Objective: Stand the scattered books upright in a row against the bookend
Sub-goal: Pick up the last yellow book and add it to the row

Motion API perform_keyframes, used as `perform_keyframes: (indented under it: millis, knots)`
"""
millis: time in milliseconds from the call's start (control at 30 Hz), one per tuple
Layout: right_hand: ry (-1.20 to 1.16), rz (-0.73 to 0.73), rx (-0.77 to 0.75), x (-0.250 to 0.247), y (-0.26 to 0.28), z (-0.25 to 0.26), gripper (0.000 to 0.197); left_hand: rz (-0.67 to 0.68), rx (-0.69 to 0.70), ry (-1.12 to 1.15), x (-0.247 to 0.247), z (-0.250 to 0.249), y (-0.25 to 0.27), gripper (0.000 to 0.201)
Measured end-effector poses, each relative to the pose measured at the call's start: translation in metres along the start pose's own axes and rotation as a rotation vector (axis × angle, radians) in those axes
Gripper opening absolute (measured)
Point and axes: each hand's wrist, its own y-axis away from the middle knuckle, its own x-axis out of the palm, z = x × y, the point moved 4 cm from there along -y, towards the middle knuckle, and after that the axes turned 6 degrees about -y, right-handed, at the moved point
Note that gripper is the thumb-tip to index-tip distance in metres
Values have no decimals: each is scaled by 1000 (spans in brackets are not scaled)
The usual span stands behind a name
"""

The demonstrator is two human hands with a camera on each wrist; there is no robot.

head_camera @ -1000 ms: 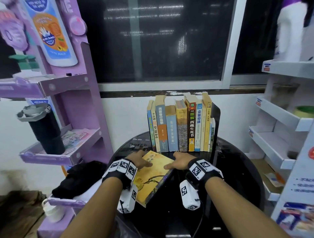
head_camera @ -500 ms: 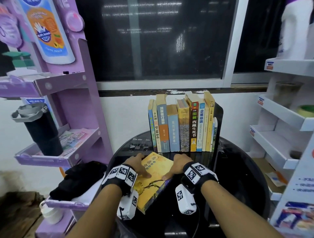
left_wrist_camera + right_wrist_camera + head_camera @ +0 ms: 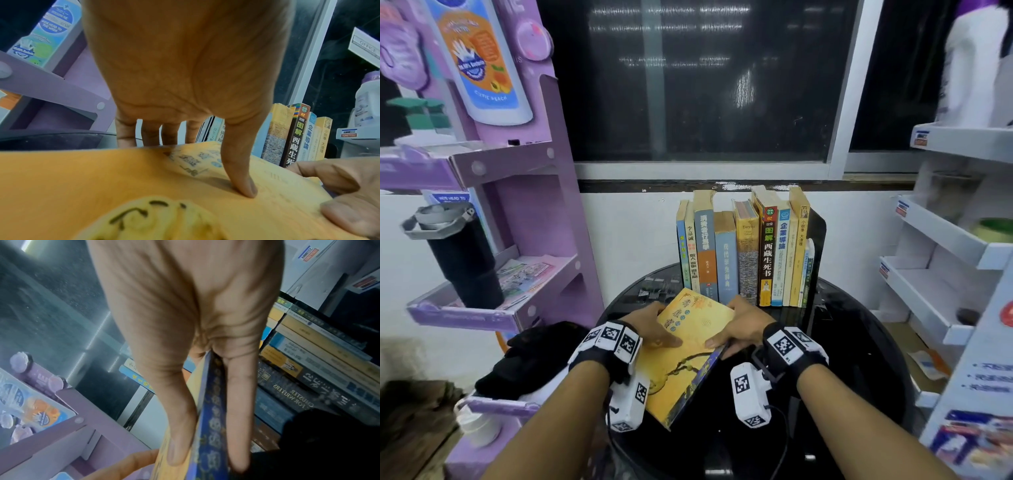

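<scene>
A yellow book (image 3: pixel 688 356) with a blue spine lies tilted on the black round table (image 3: pixel 859 346), just in front of a row of upright books (image 3: pixel 743 253). The row leans against a black bookend (image 3: pixel 817 240) at its right end. My left hand (image 3: pixel 657 327) grips the book's left edge, thumb on the cover. My right hand (image 3: pixel 736 329) grips the spine edge. In the left wrist view my left hand (image 3: pixel 201 164) presses its thumb on the yellow book (image 3: pixel 92 186). In the right wrist view my right hand (image 3: pixel 205 451) pinches the book's spine (image 3: pixel 211 402) between thumb and fingers.
A purple shelf unit (image 3: pixel 524 219) stands at the left with a black tumbler (image 3: pixel 462 260) on it. Black cloth (image 3: pixel 534 356) lies on its lower shelf. White shelves (image 3: pixel 945 274) stand at the right. A strip of bare table (image 3: pixel 647 284) shows left of the row.
Both hands have taken a firmer hold of the yellow book, and its spine edge has come up a little from the table. The row of books has not moved.
</scene>
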Motion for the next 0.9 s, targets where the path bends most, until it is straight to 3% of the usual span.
perform_keyframes:
  millis: [200,367,567,733,900]
  knots:
    - [0,-51,-140,-17,11,13,61,-23,61,198,-9,-14,5,72]
    - [-5,-122,-294,-38,22,17,69,-70,187,444,-14,-31,16,87]
    - [-201,-69,-383,-65,44,18,53,-34,299,686,-10,-53,16,95]
    - [-236,13,-389,-87,66,18,57,53,366,737,0,-77,11,109]
    - [-220,12,-398,-112,83,21,66,59,409,719,8,-113,12,103]
